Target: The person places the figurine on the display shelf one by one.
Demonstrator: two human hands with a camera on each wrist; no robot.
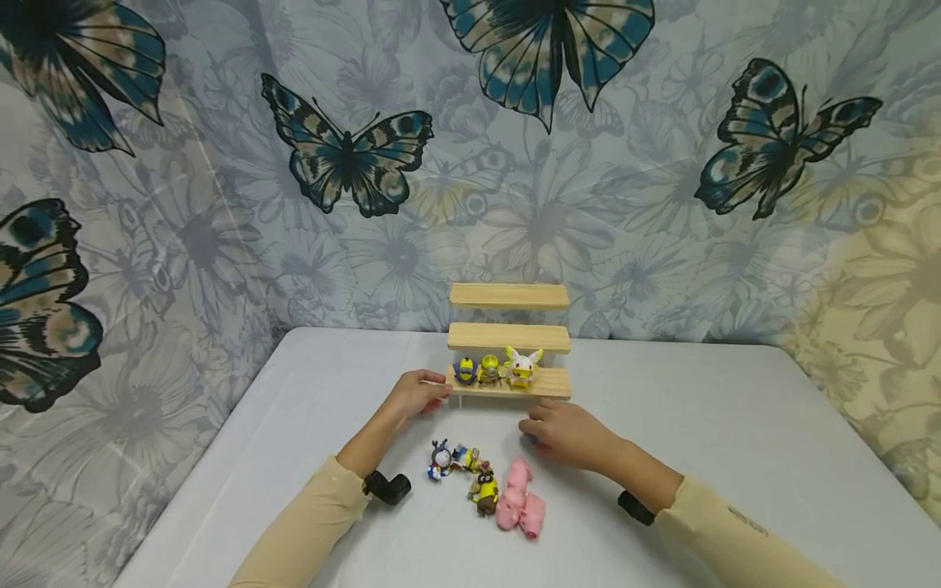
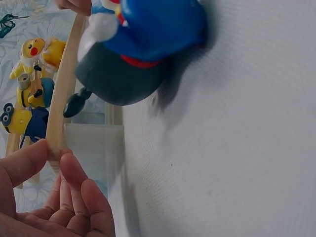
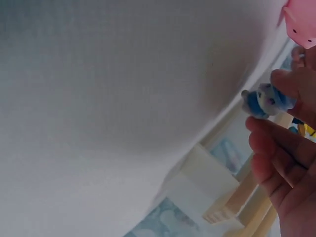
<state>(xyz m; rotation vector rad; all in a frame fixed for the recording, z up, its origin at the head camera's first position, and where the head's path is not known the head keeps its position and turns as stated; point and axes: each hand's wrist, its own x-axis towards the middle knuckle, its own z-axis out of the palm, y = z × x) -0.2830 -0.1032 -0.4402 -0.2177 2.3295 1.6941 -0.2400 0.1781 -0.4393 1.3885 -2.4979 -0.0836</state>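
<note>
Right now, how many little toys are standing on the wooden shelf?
3, all in a row on the bottom step of the shelf: a purple-and-yellow minion at the left, a yellow minion in the middle, and a yellow long-eared toy at the right. The upper steps show none.

Pale wooden shelf point(image 1: 509, 336), yellow figures point(image 1: 488, 370), pink pigs point(image 1: 520, 500), blue figure point(image 3: 266, 100), butterfly-patterned backdrop point(image 1: 345, 155).

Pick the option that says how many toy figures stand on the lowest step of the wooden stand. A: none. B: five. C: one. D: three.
D: on the lowest step of the wooden stand, three toy figures stand in a row, two small yellow-and-blue ones and a pale yellow one with long ears, while the left hand grips that step's left end.
</note>
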